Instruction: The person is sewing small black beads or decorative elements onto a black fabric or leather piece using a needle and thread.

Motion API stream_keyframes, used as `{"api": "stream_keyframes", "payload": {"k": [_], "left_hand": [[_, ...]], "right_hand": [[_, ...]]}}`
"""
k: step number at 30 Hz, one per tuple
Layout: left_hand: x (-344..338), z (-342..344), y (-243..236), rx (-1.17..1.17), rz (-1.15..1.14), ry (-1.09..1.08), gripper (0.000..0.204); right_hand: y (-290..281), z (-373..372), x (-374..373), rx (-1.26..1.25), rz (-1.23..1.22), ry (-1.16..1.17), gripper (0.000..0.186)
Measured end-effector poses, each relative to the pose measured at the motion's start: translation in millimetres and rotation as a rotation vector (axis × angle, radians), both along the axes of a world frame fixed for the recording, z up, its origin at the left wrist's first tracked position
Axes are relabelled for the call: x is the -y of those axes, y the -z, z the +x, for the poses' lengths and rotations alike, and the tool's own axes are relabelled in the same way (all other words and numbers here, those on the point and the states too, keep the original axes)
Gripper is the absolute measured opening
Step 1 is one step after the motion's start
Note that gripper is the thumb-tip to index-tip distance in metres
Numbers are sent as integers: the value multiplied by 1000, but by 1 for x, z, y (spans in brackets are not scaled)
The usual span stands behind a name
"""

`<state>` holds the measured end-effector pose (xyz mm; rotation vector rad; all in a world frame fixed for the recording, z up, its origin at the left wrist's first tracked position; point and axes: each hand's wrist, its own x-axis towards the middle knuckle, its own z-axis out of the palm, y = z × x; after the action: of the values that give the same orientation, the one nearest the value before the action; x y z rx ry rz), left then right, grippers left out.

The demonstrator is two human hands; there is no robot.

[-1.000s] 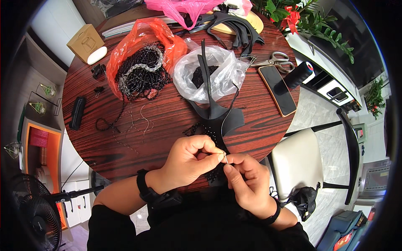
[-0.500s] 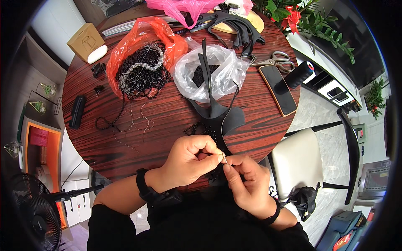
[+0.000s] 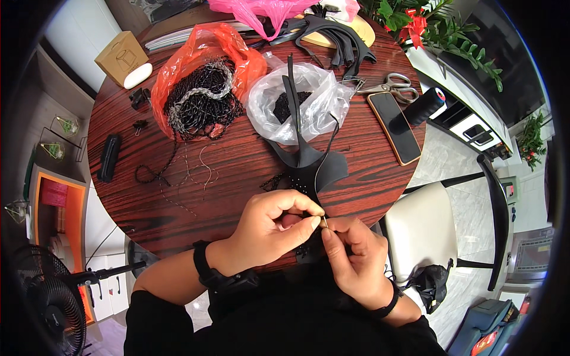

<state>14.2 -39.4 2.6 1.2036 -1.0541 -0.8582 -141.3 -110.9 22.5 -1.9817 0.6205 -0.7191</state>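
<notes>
My left hand (image 3: 273,231) is closed, thumb and forefinger pinching a thin needle-like piece (image 3: 325,222). Just right of it, my right hand (image 3: 356,261) pinches the lower part of the same piece. Behind and beneath both hands lies a black, branched, strap-like piece (image 3: 306,163), with dotted black beaded material (image 3: 300,190) on its lower part, partly hidden by my fingers. Its long upper strips reach over a clear plastic bag (image 3: 326,104) that holds tiny black beads (image 3: 284,110).
Around the wooden table (image 3: 136,202) are a red bag (image 3: 243,56) of dark cords, a pink bag (image 3: 261,12), black pieces (image 3: 335,41), scissors (image 3: 395,83), phone (image 3: 392,127), thread cone (image 3: 424,107), box (image 3: 119,56) and black case (image 3: 110,157). A chair (image 3: 421,231) is right, a fan (image 3: 47,296) left.
Both hands have shifted slightly to the right together, still pinching the thin piece. The other objects look the same.
</notes>
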Motion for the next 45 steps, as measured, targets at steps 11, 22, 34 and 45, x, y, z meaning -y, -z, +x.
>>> {"api": "stream_keyframes", "payload": {"k": [11, 22, 34, 45], "left_hand": [[1, 8, -1, 7, 149, 116, 6], [2, 6, 1, -255, 169, 71, 9], [1, 5, 5, -182, 132, 88, 9], [-1, 7, 1, 61, 32, 106, 8]], "right_hand": [[-7, -1, 1, -59, -156, -39, 4], [-3, 1, 0, -38, -170, -15, 8], [-1, 3, -1, 0, -181, 37, 7], [3, 2, 1, -37, -189, 110, 10]]}}
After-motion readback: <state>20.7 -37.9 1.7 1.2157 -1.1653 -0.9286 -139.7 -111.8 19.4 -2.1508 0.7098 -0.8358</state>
